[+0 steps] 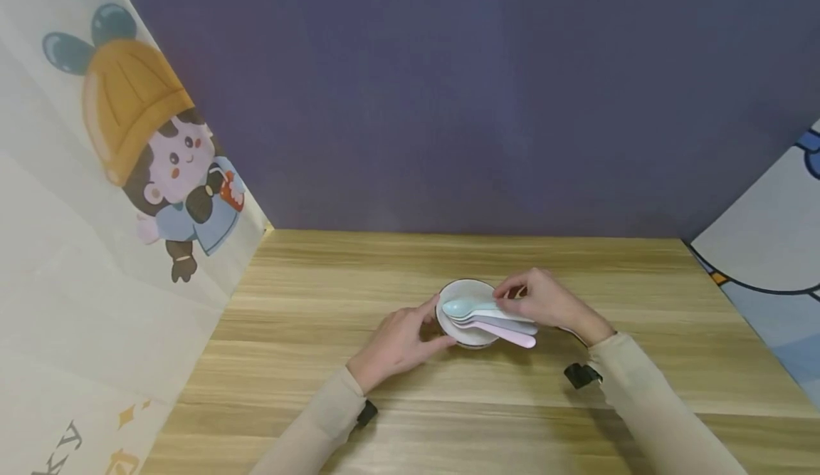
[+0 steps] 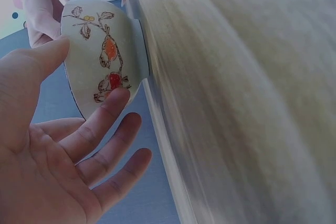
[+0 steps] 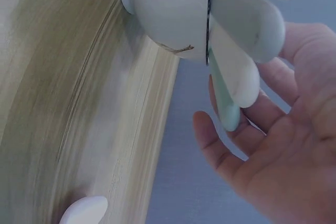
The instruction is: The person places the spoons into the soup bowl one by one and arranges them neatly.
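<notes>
A small white bowl with a dark rim stands on the wooden table; a painted branch with orange and red fruit shows on its side in the left wrist view. My left hand holds its left side, thumb at the rim and fingertips against the wall. Several spoons lie together in the bowl, handles sticking out to the right: a mint-green spoon, a white spoon, a grey spoon and a pink spoon. My right hand pinches the mint-green spoon's handle, the thumb tip partly hidden.
A white rounded piece lies on the table, partly under my right wrist in the head view. A dark blue panel rises behind the table. Cartoon-printed sheets flank it, one on the left and one on the right.
</notes>
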`<state>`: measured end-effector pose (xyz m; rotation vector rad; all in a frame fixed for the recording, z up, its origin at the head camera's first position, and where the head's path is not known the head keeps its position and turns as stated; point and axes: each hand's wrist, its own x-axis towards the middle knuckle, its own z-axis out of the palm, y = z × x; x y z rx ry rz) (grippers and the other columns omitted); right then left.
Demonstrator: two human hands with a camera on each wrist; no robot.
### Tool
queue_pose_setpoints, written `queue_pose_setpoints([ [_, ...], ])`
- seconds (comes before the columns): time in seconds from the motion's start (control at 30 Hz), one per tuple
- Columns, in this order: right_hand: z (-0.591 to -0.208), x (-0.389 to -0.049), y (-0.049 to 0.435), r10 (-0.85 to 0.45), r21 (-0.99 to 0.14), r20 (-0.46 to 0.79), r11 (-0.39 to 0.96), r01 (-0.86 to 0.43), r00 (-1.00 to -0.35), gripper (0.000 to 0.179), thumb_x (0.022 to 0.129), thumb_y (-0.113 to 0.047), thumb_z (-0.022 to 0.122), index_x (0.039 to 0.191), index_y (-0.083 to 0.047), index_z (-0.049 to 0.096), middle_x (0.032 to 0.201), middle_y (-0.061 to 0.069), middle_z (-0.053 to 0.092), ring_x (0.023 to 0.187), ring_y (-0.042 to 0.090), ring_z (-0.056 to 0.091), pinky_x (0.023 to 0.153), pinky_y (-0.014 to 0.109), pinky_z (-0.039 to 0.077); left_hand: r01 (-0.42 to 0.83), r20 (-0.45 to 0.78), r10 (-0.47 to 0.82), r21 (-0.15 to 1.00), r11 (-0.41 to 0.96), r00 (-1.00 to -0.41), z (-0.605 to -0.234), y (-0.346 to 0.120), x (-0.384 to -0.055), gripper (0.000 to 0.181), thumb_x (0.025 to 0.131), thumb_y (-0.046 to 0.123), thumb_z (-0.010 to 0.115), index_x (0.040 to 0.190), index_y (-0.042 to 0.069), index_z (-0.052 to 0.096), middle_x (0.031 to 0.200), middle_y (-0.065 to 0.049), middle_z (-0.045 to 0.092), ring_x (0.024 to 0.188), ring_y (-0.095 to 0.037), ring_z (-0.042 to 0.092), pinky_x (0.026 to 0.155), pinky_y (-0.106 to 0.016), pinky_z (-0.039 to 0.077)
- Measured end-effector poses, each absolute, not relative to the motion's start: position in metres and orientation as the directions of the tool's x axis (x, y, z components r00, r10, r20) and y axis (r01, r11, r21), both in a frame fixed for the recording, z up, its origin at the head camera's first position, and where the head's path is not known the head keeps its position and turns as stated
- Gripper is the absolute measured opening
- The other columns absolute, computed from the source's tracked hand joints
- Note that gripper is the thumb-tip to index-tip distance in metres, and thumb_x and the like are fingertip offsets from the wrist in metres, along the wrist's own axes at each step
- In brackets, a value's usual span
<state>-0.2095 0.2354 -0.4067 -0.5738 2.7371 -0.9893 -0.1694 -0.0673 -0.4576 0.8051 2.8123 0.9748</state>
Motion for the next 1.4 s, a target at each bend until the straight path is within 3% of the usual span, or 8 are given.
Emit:
queue_pose_setpoints([
  [0.4,-0.408,-0.208,0.241,-0.359,-0.657,0.031,0.695,-0.29,-0.933,0.017,0.095,-0.024,0.08,0.108,-0.013,0.085,0.094,-0.002,0.079,0.085,0.014,0.067,0.071,0.024,0.055,0.459,0.116,0.495,0.598,0.657,-0.861,-0.457,-0.067,-0.17,0.087,0.098,0.06,0.07,0.167,0.017,0.038,0.112,0.002,0.08,0.096,-0.009,0.07,0.087,-0.032,0.057],
  [0.87,-0.411,-0.195,0.265,-0.253,-0.67,0.123,0.692,-0.269,-0.96,0.024,0.1,-0.023,0.076,0.115,-0.005,0.081,0.105,0.006,0.08,0.09,0.011,0.069,0.079,0.022,0.058,0.458,0.11,0.494,0.584,0.67,-0.863,-0.456,-0.067,-0.169,0.088,0.098,0.061,0.069,0.166,0.013,0.039,0.114,0.0,0.08,0.098,-0.011,0.071,0.09,-0.035,0.058],
  [1.4,-0.418,-0.176,0.298,-0.105,-0.687,0.085,0.714,-0.135,-0.991,0.034,0.105,-0.035,0.069,0.125,-0.009,0.079,0.123,0.012,0.078,0.093,0.006,0.067,0.074,0.022,0.055,0.449,0.096,0.494,0.588,0.673,-0.864,-0.455,-0.065,-0.169,0.088,0.098,0.062,0.069,0.167,0.016,0.038,0.116,0.0,0.079,0.104,-0.015,0.073,0.094,-0.038,0.059],
])
